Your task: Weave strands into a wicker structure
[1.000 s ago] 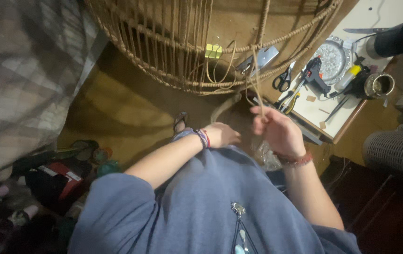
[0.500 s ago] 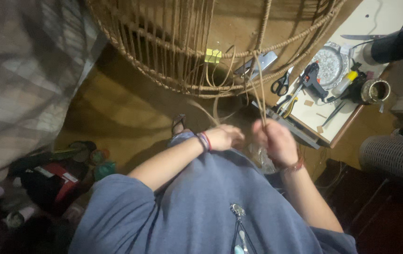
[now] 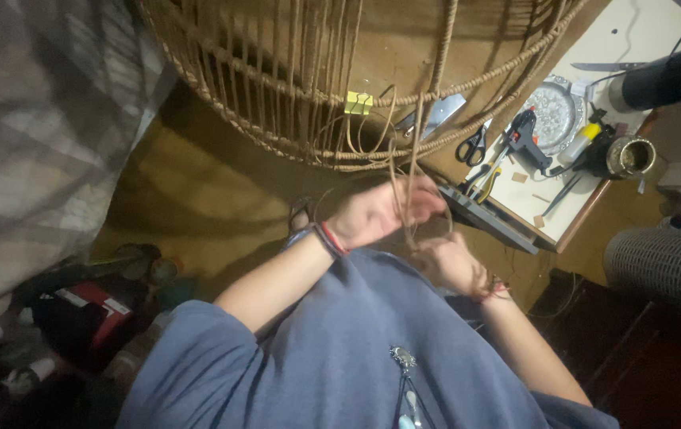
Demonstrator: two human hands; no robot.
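Below the wicker frame (image 3: pixel 340 95), in the head view, both hands work at lap level over a blue-grey garment. Left hand (image 3: pixel 376 213) is raised and closed on the cords (image 3: pixel 404 171) that hang from the frame's lower rim; a red and dark band sits on its wrist. Right hand (image 3: pixel 450 262) lies lower and just beside it, fingers curled about the same cords, though how firmly cannot be told. Since half a second ago the left hand has risen and crossed over the strands, while the right has dropped beneath it; judged from this, a wrap or knot is being drawn up rather than a new strand fetched. A yellow clip (image 3: pixel 358 102) is fixed on the rim above the cords. On the counter (image 3: pixel 618 48) to the right, well apart from the hands, lie scissors (image 3: pixel 474 147), a glue gun (image 3: pixel 528 135) and a round metal dish (image 3: pixel 555 111), all untouched.
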